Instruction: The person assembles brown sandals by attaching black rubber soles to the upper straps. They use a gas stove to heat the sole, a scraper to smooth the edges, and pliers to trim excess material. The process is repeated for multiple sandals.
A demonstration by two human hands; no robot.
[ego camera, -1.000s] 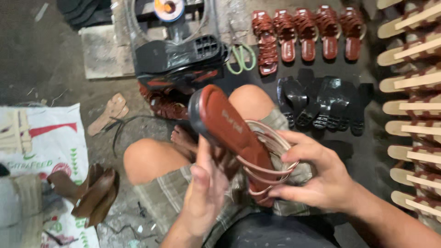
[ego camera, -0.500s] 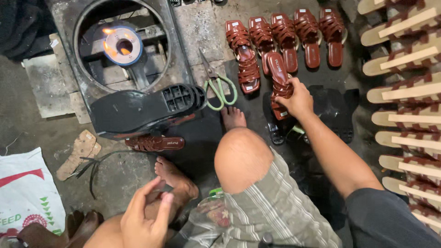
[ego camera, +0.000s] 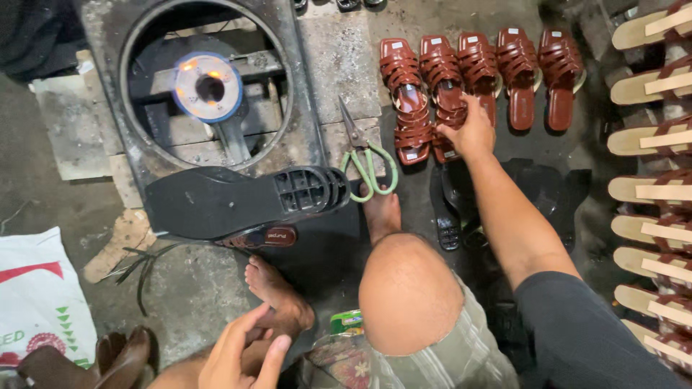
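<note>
Brown strappy sandal (ego camera: 448, 119): in floor row, one o'clock, right hand (ego camera: 472, 133) closed over it. Left hand (ego camera: 241, 354): six o'clock, open, resting on leg. Green-handled scissors (ego camera: 366, 160) adjacent.

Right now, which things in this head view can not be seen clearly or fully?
- Right hand: its fingertips lie over the brown sandals, so a grip cannot be told.
- Left hand: cut off by the bottom edge; it rests by the bare foot.
- Shoe lasts: cut off by the right edge.
- White sack: cut off by the left edge.
</note>
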